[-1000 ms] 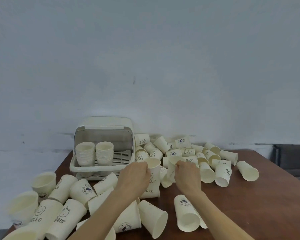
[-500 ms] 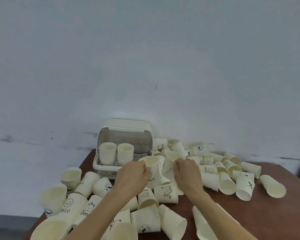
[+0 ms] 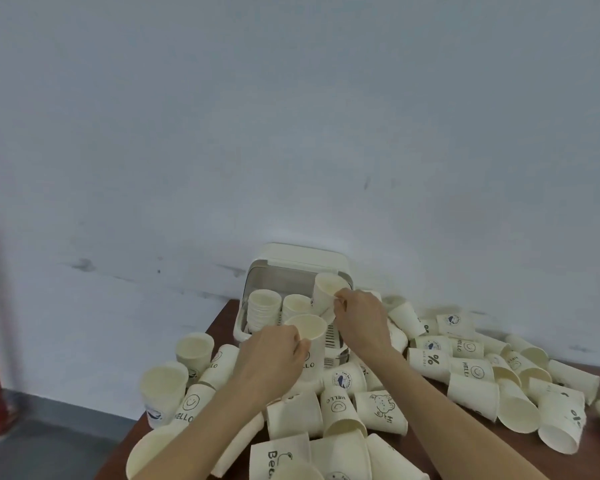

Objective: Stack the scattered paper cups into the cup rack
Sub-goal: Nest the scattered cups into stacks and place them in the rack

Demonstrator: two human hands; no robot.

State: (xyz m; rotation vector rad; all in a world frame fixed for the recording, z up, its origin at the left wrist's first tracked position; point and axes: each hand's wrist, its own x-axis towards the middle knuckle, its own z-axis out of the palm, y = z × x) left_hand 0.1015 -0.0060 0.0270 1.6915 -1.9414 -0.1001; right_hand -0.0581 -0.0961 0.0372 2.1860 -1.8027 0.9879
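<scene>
The left hand [image 3: 271, 358] grips an upright "HELLO" cup [image 3: 307, 344] by its side, fingers curled round it. At its one o'clock, the right hand [image 3: 361, 320] pinches a tilted cup [image 3: 326, 289] in front of the cup rack [image 3: 302, 258]. Two cup stacks [image 3: 265, 310] stand inside the rack. Loose cups [image 3: 471, 393] lie scattered across the brown table [image 3: 596, 459], from seven o'clock round to three.

"HELLO" with a smiley printed on a cup [image 3: 189, 407] left of the cup rack [image 3: 302, 268], "HELLO" on a cup [image 3: 340, 407] in front of the rack, "%" on a cup [image 3: 430, 360] to its right, "HELLO" on the neighbouring cup [image 3: 471, 370], "Hi" beside a bear drawing on a cup [image 3: 383, 408], other prints too small to be read
</scene>
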